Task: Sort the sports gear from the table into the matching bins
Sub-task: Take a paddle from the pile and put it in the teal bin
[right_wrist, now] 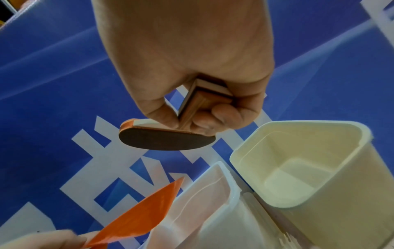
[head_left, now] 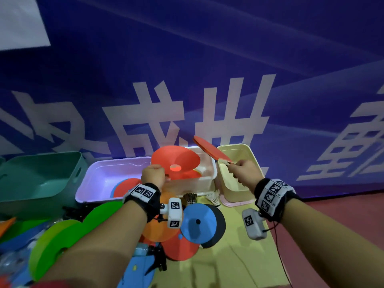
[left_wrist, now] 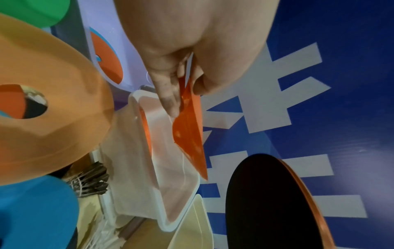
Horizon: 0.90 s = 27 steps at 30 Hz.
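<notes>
My left hand (head_left: pixel 153 175) pinches the rim of a red-orange disc cone (head_left: pixel 176 160) and holds it tilted over the white bin (head_left: pixel 212 178); the left wrist view shows thumb and fingers (left_wrist: pixel 168 99) clamping the cone's edge (left_wrist: pixel 189 131). My right hand (head_left: pixel 245 171) grips the wooden handle (right_wrist: pixel 198 104) of a table tennis paddle (head_left: pixel 209 149), red face up, black face (right_wrist: pixel 166 140) down, above the gap between the white bin and the cream bin (head_left: pixel 239 183). The cream bin (right_wrist: pixel 298 168) looks empty inside.
A lilac bin (head_left: pixel 97 177) with red and blue discs and a green bin (head_left: pixel 39 183) stand to the left. Green, orange, blue, red and black disc cones (head_left: pixel 197 223) lie on the yellow table, with two shuttlecocks (head_left: pixel 214 197) near the bins. A blue banner wall stands behind.
</notes>
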{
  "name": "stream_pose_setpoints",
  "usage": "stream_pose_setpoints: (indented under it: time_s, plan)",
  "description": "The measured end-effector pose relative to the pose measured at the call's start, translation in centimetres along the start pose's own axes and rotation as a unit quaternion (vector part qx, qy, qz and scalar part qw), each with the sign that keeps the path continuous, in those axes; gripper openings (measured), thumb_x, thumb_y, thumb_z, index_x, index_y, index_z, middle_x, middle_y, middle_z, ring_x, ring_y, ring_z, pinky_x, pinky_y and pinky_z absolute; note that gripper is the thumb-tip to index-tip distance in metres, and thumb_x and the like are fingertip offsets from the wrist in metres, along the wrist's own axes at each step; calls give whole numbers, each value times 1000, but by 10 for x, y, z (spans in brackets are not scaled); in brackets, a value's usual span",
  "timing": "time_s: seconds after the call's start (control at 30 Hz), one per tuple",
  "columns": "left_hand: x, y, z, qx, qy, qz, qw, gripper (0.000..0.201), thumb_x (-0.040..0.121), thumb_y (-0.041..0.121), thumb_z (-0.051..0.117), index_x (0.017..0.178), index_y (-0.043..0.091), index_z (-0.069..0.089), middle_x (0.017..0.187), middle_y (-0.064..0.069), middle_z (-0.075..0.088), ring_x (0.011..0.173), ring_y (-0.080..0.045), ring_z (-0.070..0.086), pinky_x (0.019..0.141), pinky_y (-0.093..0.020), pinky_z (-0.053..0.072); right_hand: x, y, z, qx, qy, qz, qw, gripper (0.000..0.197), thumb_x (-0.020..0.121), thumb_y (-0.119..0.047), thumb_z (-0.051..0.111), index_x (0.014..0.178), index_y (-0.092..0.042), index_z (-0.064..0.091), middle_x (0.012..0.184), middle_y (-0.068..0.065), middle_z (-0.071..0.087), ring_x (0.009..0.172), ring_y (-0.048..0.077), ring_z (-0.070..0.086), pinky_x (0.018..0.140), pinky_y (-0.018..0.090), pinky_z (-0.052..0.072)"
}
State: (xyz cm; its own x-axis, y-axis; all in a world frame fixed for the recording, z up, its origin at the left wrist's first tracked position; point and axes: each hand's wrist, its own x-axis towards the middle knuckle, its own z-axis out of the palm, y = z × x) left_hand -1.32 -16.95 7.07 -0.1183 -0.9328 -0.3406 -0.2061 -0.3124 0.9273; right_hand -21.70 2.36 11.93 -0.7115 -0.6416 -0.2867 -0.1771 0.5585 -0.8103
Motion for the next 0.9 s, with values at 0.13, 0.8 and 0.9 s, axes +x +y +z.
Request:
stream_pose_setpoints:
  time_s: [0.13, 0.8, 0.9]
  plan:
    - [14, 0, 20, 63, -10, -8, 998, 12, 80, 13, 52, 86, 15, 63, 67, -13, 63, 60, -28, 58, 61, -42, 54, 29, -2, 3, -16, -29, -3, 999, 32, 74, -35, 59, 82, -4, 61, 72, 7, 52, 63, 21, 47, 59, 32, 38]
    - [39, -12, 68, 270, -111, -120, 949, 9, 87, 9, 54, 93, 3, 55, 76, -12, 53, 71, -28, 57, 46, -27, 39, 86, 22, 11, -7, -72, 28, 997, 37, 58, -46, 56, 74, -13, 54, 70, 5, 57, 63, 22, 52, 62, 36, 44]
    - [39, -16, 65, 258, -120, -130, 950, 19, 89, 11, 54, 106, 3, 57, 81, -11, 54, 75, -26, 57, 44, -26, 37, 88, 27, 21, -4, -70, 30, 997, 29, 68, -40, 59, 73, -11, 56, 68, 4, 57, 63, 21, 53, 62, 36, 44]
